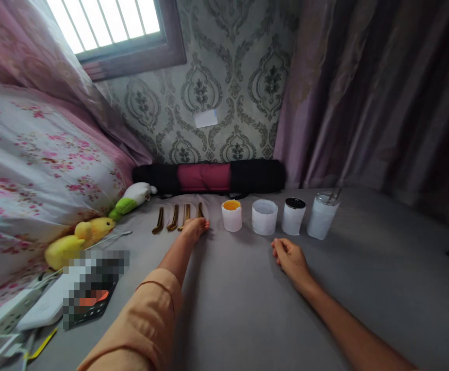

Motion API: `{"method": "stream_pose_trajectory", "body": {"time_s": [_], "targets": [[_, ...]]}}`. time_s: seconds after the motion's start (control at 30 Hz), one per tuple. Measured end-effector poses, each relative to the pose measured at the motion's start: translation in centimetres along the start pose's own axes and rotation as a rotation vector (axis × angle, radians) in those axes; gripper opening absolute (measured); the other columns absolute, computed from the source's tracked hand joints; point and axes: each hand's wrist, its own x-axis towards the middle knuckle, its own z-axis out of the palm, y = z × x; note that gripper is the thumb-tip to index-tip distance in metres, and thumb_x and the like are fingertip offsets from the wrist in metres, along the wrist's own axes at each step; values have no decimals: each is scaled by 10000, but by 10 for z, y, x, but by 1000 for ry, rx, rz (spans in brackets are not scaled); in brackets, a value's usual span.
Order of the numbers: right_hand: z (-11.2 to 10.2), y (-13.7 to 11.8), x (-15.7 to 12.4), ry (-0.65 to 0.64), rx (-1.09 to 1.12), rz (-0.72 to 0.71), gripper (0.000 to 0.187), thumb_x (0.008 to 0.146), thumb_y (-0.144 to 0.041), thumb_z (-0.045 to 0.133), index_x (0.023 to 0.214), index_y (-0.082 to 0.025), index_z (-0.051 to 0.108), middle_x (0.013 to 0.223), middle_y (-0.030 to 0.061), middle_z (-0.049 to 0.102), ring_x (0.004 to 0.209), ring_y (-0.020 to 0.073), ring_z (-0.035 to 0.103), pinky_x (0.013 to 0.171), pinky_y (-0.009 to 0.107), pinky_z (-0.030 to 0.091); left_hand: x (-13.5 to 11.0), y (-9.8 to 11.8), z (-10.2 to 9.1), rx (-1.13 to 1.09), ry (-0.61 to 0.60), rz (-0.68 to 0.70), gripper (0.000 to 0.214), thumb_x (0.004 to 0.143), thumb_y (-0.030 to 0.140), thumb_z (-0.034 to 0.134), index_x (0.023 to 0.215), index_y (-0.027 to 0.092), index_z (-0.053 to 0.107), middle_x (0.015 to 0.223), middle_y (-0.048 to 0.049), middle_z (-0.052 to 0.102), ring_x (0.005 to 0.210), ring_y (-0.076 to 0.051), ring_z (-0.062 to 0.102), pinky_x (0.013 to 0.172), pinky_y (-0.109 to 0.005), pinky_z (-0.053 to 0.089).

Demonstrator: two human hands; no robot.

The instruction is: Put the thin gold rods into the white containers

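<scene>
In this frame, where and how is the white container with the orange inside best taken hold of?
Probably around the outer wall of the white container, from the near side, one contact on each flank. It stands upright, roughly cylindrical and open-topped, with no handle showing; the wider white container stands apart on its right, the black-and-maroon roll behind.

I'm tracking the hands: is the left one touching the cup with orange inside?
No, the left hand is at the rightmost golden strip, apart from the cup.
</scene>
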Motion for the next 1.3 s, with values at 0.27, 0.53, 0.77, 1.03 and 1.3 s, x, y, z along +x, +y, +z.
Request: {"method": "stream_pose_trajectory", "body": {"time_s": [0.27,0.53,0.77,1.03,1.3], "targets": [[0,3,1,-8,2,1,349,759,-475,384,727,-170,551,552,-5,522,413,94,453,386,204,325,-4,-10,4,-167,-52,-20,337,805,302,471,1097,134,482,1087,-94,508,917,-180,523,760,-381,449],[0,0,0,-9,3,8,330,754,-450,391,723,-164,553,545,-4,517,414,93,452,384,201,319,-17,-16,8,-285,-72,10,104,777,51,462,806,72,559,715,-54,567,614,-71,545,605,-191,472],[-1,0,-1,-14,-20,-11,332,770,-452,382,725,-165,543,543,-10,513,407,89,453,390,203,322,-32,-22,17,-373,-96,79,148,751,-9,446,713,86,554,616,-36,559,520,-53,534,510,-145,460],[-1,1,-1,-20,-5,-5,343,771,-459,388,766,-161,558,554,-15,509,410,88,454,385,203,332,-48,-37,26,-415,-91,154,96,740,15,478,759,76,550,628,-41,568,502,-52,531,490,-152,450],[-1,2,-1,-26,41,-4,331,764,-466,405,732,-168,547,550,-15,497,411,83,447,375,197,325,-63,-51,33,-383,-76,272,139,705,149,570,820,72,575,651,-38,579,518,-61,531,499,-182,442]]}}
